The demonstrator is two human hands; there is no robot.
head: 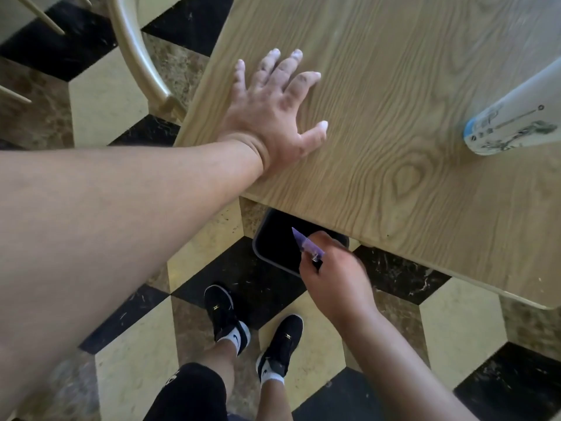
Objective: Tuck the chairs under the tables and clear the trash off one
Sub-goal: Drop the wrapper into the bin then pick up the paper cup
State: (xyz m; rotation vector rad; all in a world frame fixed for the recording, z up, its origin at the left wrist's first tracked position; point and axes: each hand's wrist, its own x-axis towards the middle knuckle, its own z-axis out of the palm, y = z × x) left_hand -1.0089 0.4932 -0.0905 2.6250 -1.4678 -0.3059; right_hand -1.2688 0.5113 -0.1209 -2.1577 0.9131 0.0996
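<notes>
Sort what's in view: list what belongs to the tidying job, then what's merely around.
Belongs to the job:
- purple wrapper, pinched in the right hand
- black bin on the floor under the table edge
- wooden table, left hand flat on it
- cream chair beside the table
- white bottle on the table, possibly trash

Merely around:
- checkered floor
- black shoes

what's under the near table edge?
A black bin on the checkered floor, partly tucked under the table. The right hand holds a purple wrapper above it. The bin's far part and contents are hidden.
</notes>
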